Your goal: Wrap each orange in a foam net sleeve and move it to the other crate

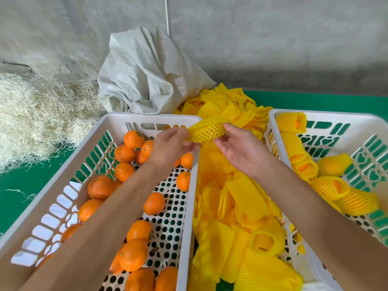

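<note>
Bare oranges [134,254] fill the left crate [52,217]. Above it, the left hand [170,147] pinches one end of a yellow foam net sleeve [206,131]; the right hand [241,148] grips the other end. Loose sleeves [237,206] lie between crates; wrapped oranges [329,185] sit in the right crate [336,117].

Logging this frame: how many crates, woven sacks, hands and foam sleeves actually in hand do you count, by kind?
Crates: 2, the left crate and the right crate
Woven sack: 1
Hands: 2, the left hand and the right hand
Held foam sleeve: 1
Total: 6
</note>
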